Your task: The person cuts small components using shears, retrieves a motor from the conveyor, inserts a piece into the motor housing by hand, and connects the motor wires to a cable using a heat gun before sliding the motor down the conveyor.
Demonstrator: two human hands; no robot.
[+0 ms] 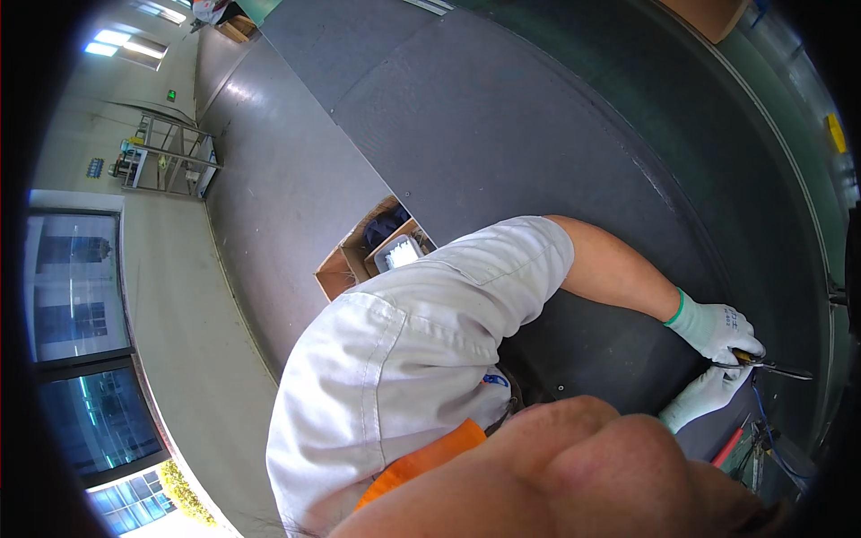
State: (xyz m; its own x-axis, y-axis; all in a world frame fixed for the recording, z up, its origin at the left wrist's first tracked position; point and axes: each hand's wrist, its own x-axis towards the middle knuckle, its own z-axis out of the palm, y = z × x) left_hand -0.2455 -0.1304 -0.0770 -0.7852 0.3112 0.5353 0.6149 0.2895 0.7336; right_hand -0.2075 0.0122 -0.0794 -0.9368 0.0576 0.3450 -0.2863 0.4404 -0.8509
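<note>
Both hands wear white gloves and come together at the right of the view, over the dark work surface. My left hand (pixel 720 333), with a green cuff edge, is closed on a slim dark tool (pixel 789 370) with a pointed metallic end. A small yellow part (pixel 743 357) shows at its fingertips; the tool's exact kind is not clear. Close below, my right hand (pixel 707 396) has its fingers closed against the same spot, and what it grips is hidden. A thin blue wire (pixel 762 405) hangs just beside the hands.
A red-handled tool (pixel 728 446) lies near several other small tools. Dark mat (pixel 502 117) covers the long bench. A cardboard box (pixel 336 272) holding a clear container sits by the bench edge. A metal cart (pixel 170 161) stands against the wall. A yellow object (pixel 835 133) is at far right.
</note>
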